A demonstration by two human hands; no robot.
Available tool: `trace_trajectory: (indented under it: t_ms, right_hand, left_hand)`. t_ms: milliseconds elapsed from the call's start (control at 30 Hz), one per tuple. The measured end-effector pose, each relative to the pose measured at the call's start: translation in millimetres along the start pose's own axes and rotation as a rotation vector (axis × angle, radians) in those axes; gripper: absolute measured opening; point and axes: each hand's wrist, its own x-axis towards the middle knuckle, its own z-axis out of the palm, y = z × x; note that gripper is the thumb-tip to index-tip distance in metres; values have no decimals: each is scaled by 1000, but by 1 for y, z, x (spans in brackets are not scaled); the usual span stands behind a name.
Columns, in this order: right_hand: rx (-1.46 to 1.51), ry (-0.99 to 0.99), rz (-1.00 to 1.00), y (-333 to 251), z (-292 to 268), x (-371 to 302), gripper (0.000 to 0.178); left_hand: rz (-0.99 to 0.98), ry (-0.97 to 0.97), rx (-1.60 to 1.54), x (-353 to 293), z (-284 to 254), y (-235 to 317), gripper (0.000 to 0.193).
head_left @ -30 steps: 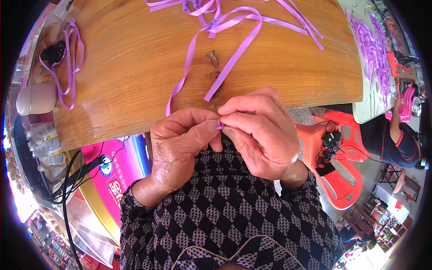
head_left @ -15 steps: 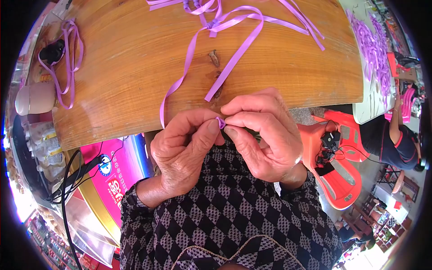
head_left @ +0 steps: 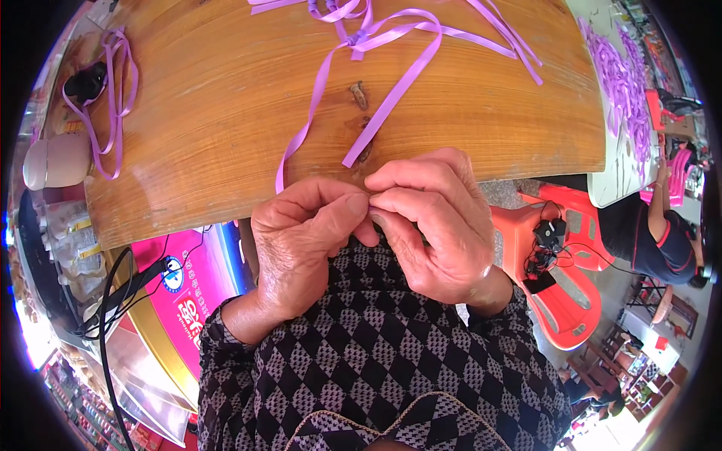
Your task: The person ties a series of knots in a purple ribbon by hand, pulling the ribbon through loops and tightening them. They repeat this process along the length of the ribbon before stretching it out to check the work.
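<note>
Above the near edge of the wooden table [head_left: 218,150], my left hand [head_left: 301,237] and my right hand [head_left: 440,225] meet fingertip to fingertip. Both pinch a purple ribbon, of which only a tiny bit shows between the fingers. A satin purple ribbon strip [head_left: 308,124] runs from a knotted bunch [head_left: 356,37] down to behind my left hand. Another ribbon end [head_left: 376,131] from that bunch lies loose on the wood, just beyond my fingers. More ribbon tails [head_left: 508,34] spread at the far side.
At the left, a ribbon loop [head_left: 116,98] lies by a black object [head_left: 86,83] and a pale rounded object [head_left: 60,161]. Purple ribbons pile on a white table [head_left: 602,177] at right. An orange plastic stool [head_left: 564,301] holds black wired items. A person in dark clothes [head_left: 639,233] is beyond.
The small purple ribbon fold that showed between my fingertips is now almost covered. My left thumb and fingers have closed over it, and both hands have shifted slightly left.
</note>
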Motion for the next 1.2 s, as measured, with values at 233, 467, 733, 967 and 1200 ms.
trace_trajectory:
  t_ms: [233,467,733,967,1200]
  right_hand:
    - [74,-1,49,3,-2,-2,21]
    - [251,-139,322,-6,-9,0,8]
    - [505,-122,638,-14,-6,-1,3]
    - [398,-192,532,-8,-12,2,2]
    - [317,-217,374,-7,-13,6,5]
  left_hand:
    - [-143,-55,-256,6,-1,4,11]
    - [-89,5,-276,4,6,2,9]
    - [44,-8,-136,2,6,-4,11]
    - [-27,-38,-18,0,4,10,12]
    - [-150,-69,-112,5,-2,14,9]
